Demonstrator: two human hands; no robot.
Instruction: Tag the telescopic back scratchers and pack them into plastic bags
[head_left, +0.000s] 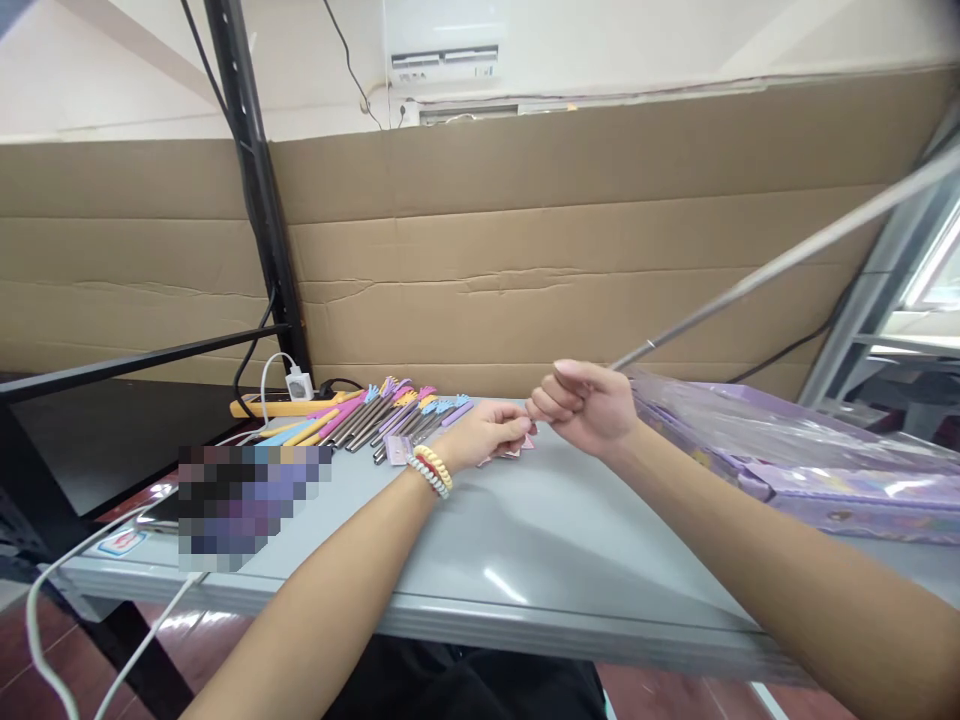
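Note:
My right hand (pixel 585 405) is closed in a fist round the near end of a long thin metal rod (pixel 787 255) that runs up and to the right. My left hand (pixel 487 432), with bead bracelets on the wrist, rests on the grey table (pixel 525 540) with its fingers pinched on a small pink piece (pixel 517 448) beside the rod's end. The two hands touch at the fingertips. Just left of them lies a row of several metal rods with coloured hand-shaped tips (pixel 397 410).
A purple plastic-wrapped flat pack (pixel 810 450) lies on the table at the right. A yellow power strip with a white plug (pixel 289 400) and cables sits at the back left. A cardboard wall (pixel 525 250) stands behind; a black frame post (pixel 255 180) rises at the left.

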